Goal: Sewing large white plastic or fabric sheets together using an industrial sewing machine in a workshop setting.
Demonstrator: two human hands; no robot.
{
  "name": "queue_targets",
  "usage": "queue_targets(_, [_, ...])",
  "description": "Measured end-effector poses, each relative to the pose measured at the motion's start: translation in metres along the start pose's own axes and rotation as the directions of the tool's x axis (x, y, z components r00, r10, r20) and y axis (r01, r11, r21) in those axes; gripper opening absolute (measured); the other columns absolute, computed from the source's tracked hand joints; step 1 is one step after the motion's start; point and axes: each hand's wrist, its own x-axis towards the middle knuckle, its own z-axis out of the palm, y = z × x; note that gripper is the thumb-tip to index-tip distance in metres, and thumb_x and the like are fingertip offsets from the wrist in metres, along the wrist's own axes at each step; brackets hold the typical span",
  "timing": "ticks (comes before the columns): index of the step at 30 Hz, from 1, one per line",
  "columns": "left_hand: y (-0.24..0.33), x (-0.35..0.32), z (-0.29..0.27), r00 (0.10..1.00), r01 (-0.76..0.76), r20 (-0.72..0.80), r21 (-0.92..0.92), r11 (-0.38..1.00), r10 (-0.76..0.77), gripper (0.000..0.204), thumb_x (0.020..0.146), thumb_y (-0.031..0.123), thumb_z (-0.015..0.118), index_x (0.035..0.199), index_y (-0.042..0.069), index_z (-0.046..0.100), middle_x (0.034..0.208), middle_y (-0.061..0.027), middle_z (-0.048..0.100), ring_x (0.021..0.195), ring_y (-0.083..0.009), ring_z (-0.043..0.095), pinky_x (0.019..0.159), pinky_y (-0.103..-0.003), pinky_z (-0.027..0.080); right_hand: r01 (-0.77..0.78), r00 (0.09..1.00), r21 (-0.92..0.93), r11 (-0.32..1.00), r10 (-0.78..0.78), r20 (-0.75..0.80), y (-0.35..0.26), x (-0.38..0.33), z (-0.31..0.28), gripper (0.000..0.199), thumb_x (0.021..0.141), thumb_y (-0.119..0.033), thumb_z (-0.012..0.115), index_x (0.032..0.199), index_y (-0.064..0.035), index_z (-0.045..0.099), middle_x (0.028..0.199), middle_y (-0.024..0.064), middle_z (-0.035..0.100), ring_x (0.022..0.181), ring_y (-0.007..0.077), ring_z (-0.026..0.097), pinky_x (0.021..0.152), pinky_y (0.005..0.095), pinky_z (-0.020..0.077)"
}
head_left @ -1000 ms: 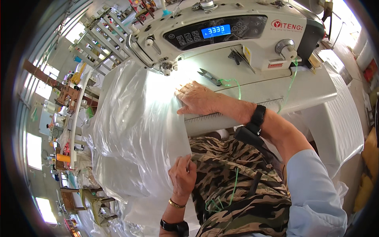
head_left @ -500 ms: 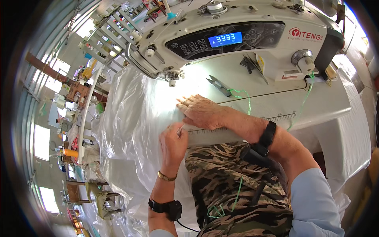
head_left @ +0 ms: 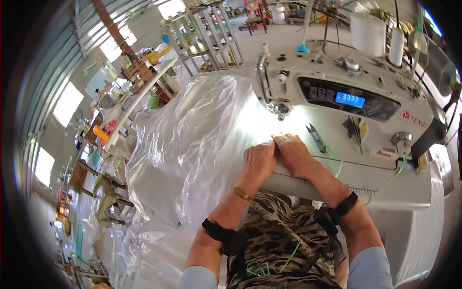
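Note:
A large sheet of clear plastic film [head_left: 192, 144] is spread over the white sewing table [head_left: 409, 192] and spills off its left side. My left hand [head_left: 259, 161] and my right hand [head_left: 293, 154] lie side by side, palms down, pressing the film's edge just in front of the needle [head_left: 281, 111] of a white industrial sewing machine [head_left: 346, 101]. A pair of thread snips [head_left: 316, 137] lies on the machine bed, right of my right hand. Both wrists carry dark straps, and the left one also wears a gold bracelet.
Thread cones [head_left: 368, 31] stand behind the machine. A green thread [head_left: 337, 159] trails over the table's front edge. Metal shelving racks [head_left: 211, 36] and a cluttered workbench [head_left: 139, 91] stand at the left, with more plastic film [head_left: 120, 241] heaped on the floor.
My left hand has come up from my lap and now lies flat on the film next to my right hand. The view has tilted up and to the left.

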Motion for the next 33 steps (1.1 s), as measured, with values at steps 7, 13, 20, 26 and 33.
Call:
queue_targets(7, [-0.009,-0.013,0.007,0.996,-0.073,0.051,0.073,0.995,0.069,0.011,0.081,0.014,0.061,0.086,0.005,0.064,0.076,-0.0168,0.067,0.076,-0.039,0.065,0.074,-0.049,0.048,-0.105,0.98,-0.089,0.99,0.118,0.162,-0.003,0.005,-0.005,0.039,0.085,-0.007,0.053,0.123,0.0023,0.055,0.122,0.0195,0.061,0.12,0.0314,0.053,0.102,0.0417,0.0379])
queue_targets(13, [-0.018,-0.003,0.008,0.985,-0.171,0.029,0.08,0.982,0.17,0.009,0.077,0.008,0.061,0.083,0.001,0.062,0.073,-0.019,0.065,0.071,-0.0391,0.064,0.067,-0.049,0.049,0.005,1.0,-0.06,0.998,-0.006,-0.007,0.006,0.005,0.004,0.031,0.074,0.0,0.06,0.105,0.0007,0.057,0.104,0.0184,0.063,0.106,0.0329,0.057,0.092,0.0406,0.0421])
queue_targets(20, [-0.022,0.015,0.01,0.977,-0.215,0.003,0.048,0.976,0.215,0.007,0.078,0.005,0.058,0.074,0.0,0.06,0.07,-0.0217,0.062,0.069,-0.0396,0.062,0.065,-0.048,0.048,-0.056,0.998,-0.09,0.994,0.053,-0.026,0.007,0.002,0.001,0.033,0.078,-0.005,0.06,0.109,0.002,0.059,0.105,0.0168,0.063,0.105,0.0318,0.057,0.093,0.0402,0.0417])
queue_targets(26, [-0.031,0.03,0.018,0.977,-0.198,-0.084,-0.013,0.98,0.196,0.012,0.079,0.005,0.055,0.069,-0.001,0.057,0.069,-0.0234,0.059,0.068,-0.0399,0.061,0.066,-0.048,0.047,-0.402,0.915,-0.422,0.813,0.338,-0.222,0.011,-0.002,-0.027,0.035,0.081,-0.022,0.069,0.11,-0.0022,0.062,0.109,0.0115,0.061,0.109,0.0258,0.054,0.096,0.0404,0.0389])
queue_targets(33, [-0.036,0.058,0.026,0.993,-0.12,-0.012,0.026,0.992,0.12,0.014,0.078,0.001,0.055,0.064,-0.001,0.055,0.074,-0.0229,0.061,0.072,-0.0396,0.062,0.07,-0.048,0.048,-0.607,0.786,-0.46,0.648,0.573,-0.231,0.014,-0.004,-0.037,0.034,0.082,-0.03,0.072,0.104,-0.005,0.065,0.102,0.0086,0.059,0.103,0.0243,0.056,0.09,0.0406,0.0426])
